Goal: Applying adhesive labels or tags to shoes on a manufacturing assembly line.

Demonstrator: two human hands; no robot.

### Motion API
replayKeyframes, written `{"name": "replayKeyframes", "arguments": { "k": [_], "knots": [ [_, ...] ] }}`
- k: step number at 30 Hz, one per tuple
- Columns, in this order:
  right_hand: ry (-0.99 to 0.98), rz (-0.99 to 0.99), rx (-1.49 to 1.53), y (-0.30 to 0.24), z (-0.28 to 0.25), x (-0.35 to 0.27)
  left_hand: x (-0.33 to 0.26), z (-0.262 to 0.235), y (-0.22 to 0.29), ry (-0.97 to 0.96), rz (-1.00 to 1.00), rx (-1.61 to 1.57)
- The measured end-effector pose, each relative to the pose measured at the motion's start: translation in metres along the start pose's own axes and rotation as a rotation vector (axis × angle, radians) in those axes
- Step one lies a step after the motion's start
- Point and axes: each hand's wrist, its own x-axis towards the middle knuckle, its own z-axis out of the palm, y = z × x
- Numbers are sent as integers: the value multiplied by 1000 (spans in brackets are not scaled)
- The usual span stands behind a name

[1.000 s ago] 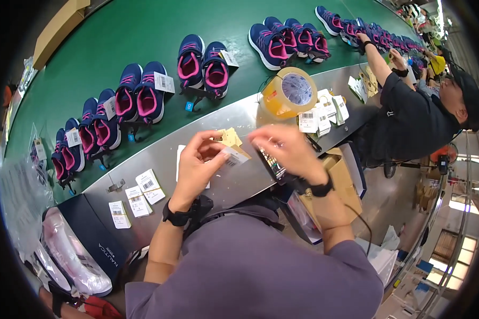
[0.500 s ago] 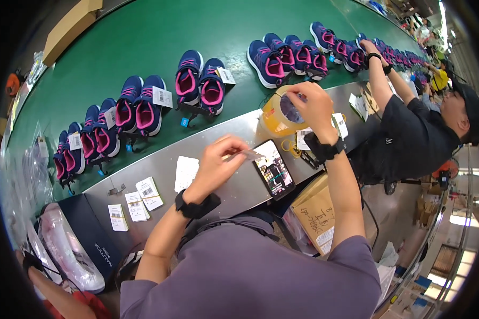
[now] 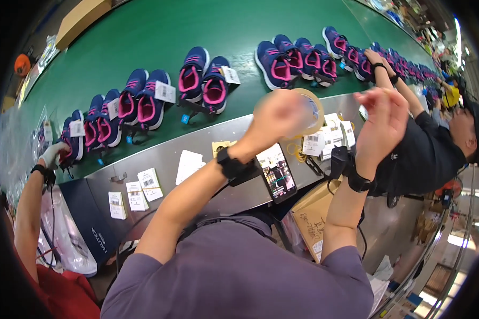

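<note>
Both hands are up off the bench now. A moment ago the left hand (image 3: pixel 277 114) was low at the grey metal bench (image 3: pixel 159 154), pinching a small piece, while the right reached to the far side for the translucent yellowish roll of packing tape (image 3: pixel 310 109). Now the roll sits at chest height, far from the body, and the left hand is in front of it, blurred. The left fingers look curled against the roll, but whether they actually grip it I cannot tell. The right hand (image 3: pixel 384 119) hangs to the right of the roll, well apart from it, fingers spread and loose, holding nothing I can make out. In my judgement tape is being drawn off the roll, though no strip shows.

On the bench below lies a black smartphone with a lit screen (image 3: pixel 275 174), right under the left wrist. White barcode labels (image 3: pixel 324 139) crowd the bench just right of it, more white tags (image 3: pixel 143 183) lie to the left, and a white card (image 3: pixel 189 164) between. Beyond runs the green conveyor belt (image 3: pixel 159 37) with pairs of navy and pink sneakers (image 3: pixel 202 80). A co-worker's arm in a dark sleeve (image 3: pixel 410 114) reaches onto the belt close behind the right hand, and another person's gloved hand (image 3: pixel 52 154) works at the far left.
</note>
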Motion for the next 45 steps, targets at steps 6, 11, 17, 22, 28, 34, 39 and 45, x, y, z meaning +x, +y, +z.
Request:
{"name": "replayKeyframes", "arguments": {
  "k": [6,11,17,22,28,34,39,45],
  "knots": [
    [-593,239,-450,10,-10,-10,10,14,28,164,-202,-202],
    [-572,-64,-476,22,-15,-8,17,34,28,213,-163,-121],
    [-504,94,-448,28,-38,-6,24,58,26,209,-180,-116],
    [-478,43,-458,34,-49,3,31,70,27,166,-196,-79],
    [-478,60,-447,38,-42,3,33,63,26,162,-210,-118],
    [-524,50,-489,33,-26,0,35,42,25,131,407,469],
    [-630,687,-60,25,-41,15,44,34,41,-87,963,1037],
    [-507,-254,-763,74,-35,43,102,20,4,-208,967,1055]
  ]
}}
